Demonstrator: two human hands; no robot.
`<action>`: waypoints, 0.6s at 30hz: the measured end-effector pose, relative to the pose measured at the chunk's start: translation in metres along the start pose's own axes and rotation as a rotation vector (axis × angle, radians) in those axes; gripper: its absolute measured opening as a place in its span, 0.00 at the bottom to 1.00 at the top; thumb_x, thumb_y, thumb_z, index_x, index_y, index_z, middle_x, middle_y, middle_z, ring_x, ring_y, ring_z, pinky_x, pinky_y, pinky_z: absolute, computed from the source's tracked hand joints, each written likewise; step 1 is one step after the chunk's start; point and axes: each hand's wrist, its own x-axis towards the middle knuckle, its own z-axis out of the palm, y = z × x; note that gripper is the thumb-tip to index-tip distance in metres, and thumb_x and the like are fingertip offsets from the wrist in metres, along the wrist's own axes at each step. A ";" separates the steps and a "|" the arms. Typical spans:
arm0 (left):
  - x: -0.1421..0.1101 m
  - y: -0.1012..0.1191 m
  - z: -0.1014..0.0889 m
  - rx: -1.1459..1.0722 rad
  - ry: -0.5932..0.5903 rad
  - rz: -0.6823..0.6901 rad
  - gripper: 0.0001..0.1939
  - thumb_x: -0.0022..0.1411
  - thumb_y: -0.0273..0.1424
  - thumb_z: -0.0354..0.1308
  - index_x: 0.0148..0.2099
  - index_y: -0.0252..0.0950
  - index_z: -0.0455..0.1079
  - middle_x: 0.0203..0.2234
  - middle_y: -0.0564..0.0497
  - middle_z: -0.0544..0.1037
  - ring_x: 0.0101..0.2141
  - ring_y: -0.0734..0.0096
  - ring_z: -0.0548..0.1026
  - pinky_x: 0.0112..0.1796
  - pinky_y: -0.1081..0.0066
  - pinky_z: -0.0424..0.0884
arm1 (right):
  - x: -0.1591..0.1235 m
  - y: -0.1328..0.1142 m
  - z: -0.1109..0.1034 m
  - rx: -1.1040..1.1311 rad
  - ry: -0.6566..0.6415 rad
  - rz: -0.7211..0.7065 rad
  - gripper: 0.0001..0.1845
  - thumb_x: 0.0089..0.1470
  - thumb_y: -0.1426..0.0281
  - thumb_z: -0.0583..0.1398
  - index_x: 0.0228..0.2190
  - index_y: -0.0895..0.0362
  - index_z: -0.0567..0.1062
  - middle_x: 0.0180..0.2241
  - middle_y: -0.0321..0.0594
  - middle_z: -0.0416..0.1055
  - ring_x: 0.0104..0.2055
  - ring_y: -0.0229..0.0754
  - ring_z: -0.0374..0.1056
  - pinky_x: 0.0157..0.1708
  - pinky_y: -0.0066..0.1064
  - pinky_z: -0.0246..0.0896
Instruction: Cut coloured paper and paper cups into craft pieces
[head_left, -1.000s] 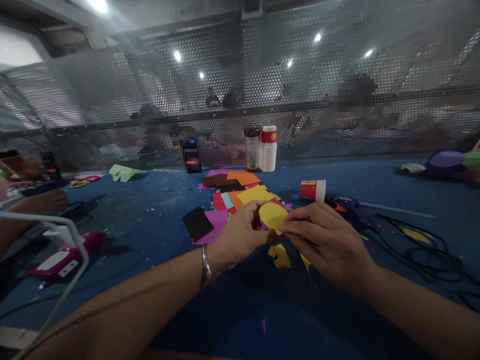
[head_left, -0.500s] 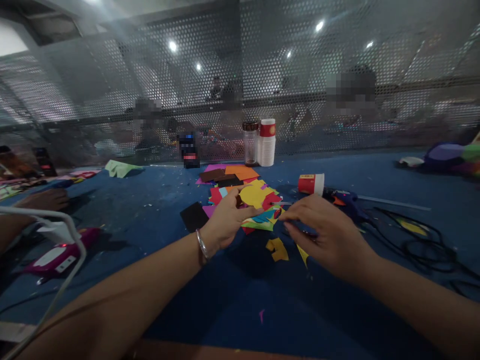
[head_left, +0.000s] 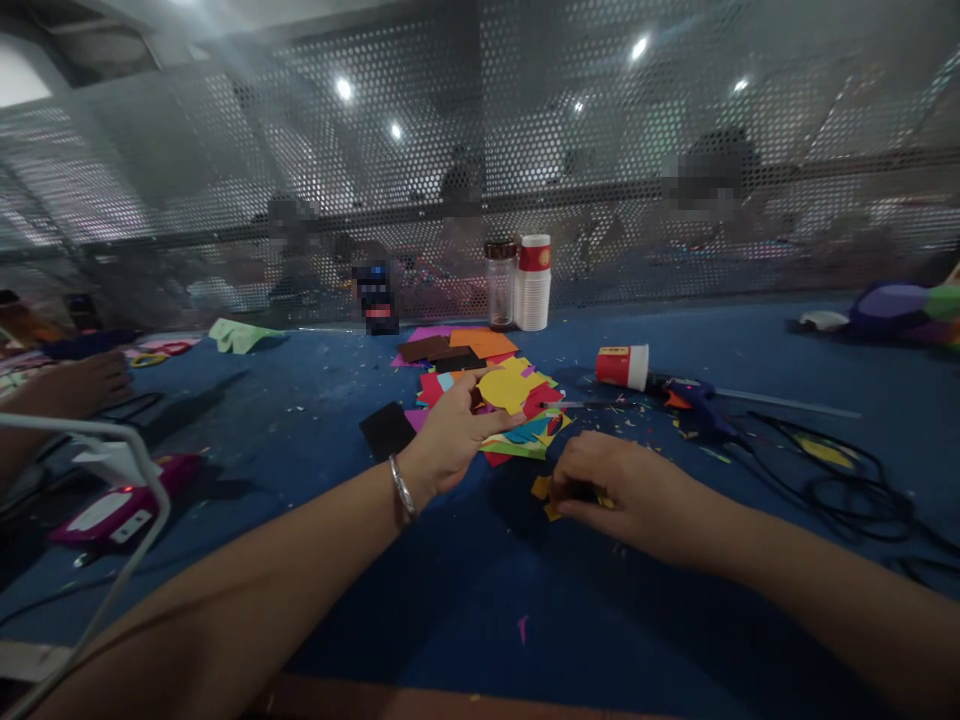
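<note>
**Yellow disc (head_left: 504,388) in left hand (head_left: 448,430), right hand (head_left: 626,495) at the scraps (head_left: 541,488)**

The left hand pinches the yellow disc between thumb and fingers, holding it above the front part of a paper pile (head_left: 534,436) near the middle of the worktop (head_left: 450,610). A silver bracelet (head_left: 402,487) circles that wrist.

The right hand is low over the worktop, fingers curled and the thumb beneath them, with a gap inside the curl. Yellow scraps show at its fingertips and under the palm; whether it has hold of any, I cannot tell.

A black sheet (head_left: 386,431) lies to the left of the pile, with brown and orange sheets at the back. Behind these, a jar (head_left: 500,287) and a cup stack (head_left: 534,297) stand side by side before a mesh panel (head_left: 300,150). To the right, 1 red and white cup (head_left: 622,367) lies on its side just beside a glue gun (head_left: 699,408), its cord (head_left: 855,500) looped nearby.

At far left, another person's hand (head_left: 94,387) rests near the worktop's edge, beyond a magenta power strip (head_left: 126,505).
</note>
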 end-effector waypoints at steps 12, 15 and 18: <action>-0.001 0.001 -0.001 -0.019 0.037 0.004 0.27 0.45 0.16 0.69 0.47 0.35 0.67 0.43 0.46 0.79 0.43 0.64 0.78 0.49 0.60 0.73 | 0.002 -0.003 0.002 -0.026 0.078 0.066 0.07 0.56 0.80 0.57 0.30 0.58 0.72 0.31 0.41 0.74 0.32 0.41 0.69 0.31 0.31 0.61; -0.001 0.001 0.000 -0.022 0.048 -0.003 0.28 0.45 0.15 0.69 0.48 0.34 0.67 0.41 0.48 0.79 0.41 0.65 0.78 0.48 0.60 0.73 | 0.002 -0.004 0.000 0.046 0.105 0.080 0.07 0.55 0.80 0.57 0.31 0.57 0.72 0.31 0.39 0.74 0.30 0.39 0.68 0.28 0.28 0.60; -0.002 0.001 0.000 -0.012 0.049 -0.010 0.28 0.45 0.15 0.68 0.49 0.34 0.66 0.41 0.47 0.78 0.40 0.67 0.78 0.47 0.63 0.74 | 0.002 -0.004 -0.001 0.092 0.115 0.065 0.09 0.57 0.80 0.56 0.36 0.58 0.75 0.35 0.41 0.76 0.34 0.40 0.70 0.32 0.29 0.63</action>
